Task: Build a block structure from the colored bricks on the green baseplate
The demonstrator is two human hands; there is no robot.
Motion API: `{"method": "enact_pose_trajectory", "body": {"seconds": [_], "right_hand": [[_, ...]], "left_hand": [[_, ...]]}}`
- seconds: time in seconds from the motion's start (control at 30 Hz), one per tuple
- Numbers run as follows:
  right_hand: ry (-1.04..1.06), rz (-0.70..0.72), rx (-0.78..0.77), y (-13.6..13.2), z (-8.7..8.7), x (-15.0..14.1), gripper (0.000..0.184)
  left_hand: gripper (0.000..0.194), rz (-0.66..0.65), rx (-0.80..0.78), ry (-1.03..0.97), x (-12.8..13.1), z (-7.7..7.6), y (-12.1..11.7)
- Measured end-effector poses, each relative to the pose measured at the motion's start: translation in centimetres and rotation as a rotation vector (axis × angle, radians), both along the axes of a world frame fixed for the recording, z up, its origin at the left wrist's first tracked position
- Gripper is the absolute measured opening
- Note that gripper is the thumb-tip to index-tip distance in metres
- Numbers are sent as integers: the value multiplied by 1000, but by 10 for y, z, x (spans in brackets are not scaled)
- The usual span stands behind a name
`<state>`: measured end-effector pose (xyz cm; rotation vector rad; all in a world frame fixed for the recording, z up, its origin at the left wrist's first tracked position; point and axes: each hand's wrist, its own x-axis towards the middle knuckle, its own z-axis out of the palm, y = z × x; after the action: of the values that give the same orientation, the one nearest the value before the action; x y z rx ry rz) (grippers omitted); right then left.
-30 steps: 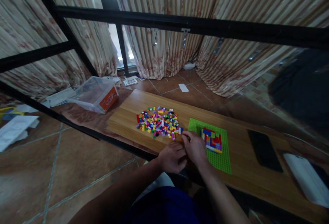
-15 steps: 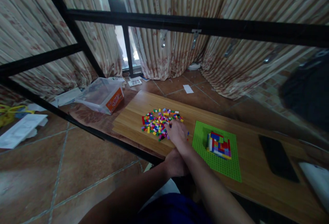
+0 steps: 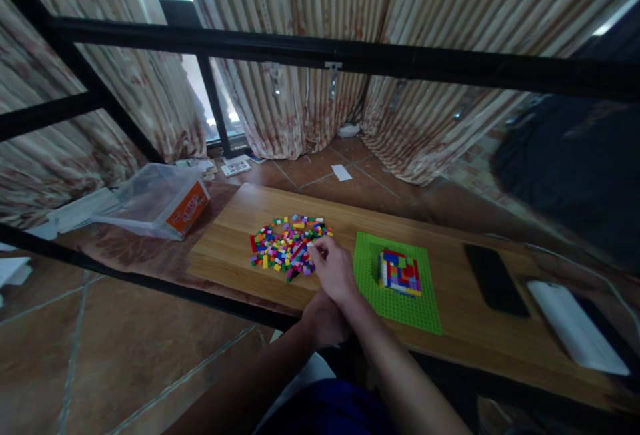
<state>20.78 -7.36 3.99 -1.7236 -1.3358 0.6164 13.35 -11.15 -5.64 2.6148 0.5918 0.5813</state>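
Observation:
My right hand (image 3: 334, 268) is over the right edge of a pile of toy building bricks (image 3: 280, 245). Its thumb and forefinger are pinched on what looks like a small white brick (image 3: 312, 246). Under the right wrist lies my left hand (image 3: 323, 318), at the near edge of the wooden board, its fingers hidden from view. To the right of both hands a green baseplate (image 3: 367, 288) bears a low, walled block of multicoloured bricks (image 3: 400, 273). Neither hand touches the baseplate.
A clear plastic box (image 3: 145, 198) with an orange label stands left of the wooden board (image 3: 225, 235). A dark flat slab (image 3: 495, 280) and a white object (image 3: 575, 325) lie at the right. A black metal bar (image 3: 250, 47) crosses in front of the curtains.
The view has swung right, so everything sits further left. My right hand has lifted slightly from the bricks, with a small white piece now showing at its fingertips. My left hand stays under the wrist.

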Motion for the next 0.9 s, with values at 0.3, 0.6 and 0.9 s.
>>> {"method": "enact_pose_trajectory", "body": {"seconds": [0.3, 0.6, 0.9], "right_hand": [[349, -327, 192, -92, -7, 100, 28], [-113, -476, 93, -113, -24, 199, 38], [-194, -214, 23, -92, -24, 201, 19]], "left_hand": [[19, 44, 40, -132, -4, 29, 5], [18, 63, 62, -122, -3, 32, 5], [18, 58, 38, -68, -3, 37, 7]]}}
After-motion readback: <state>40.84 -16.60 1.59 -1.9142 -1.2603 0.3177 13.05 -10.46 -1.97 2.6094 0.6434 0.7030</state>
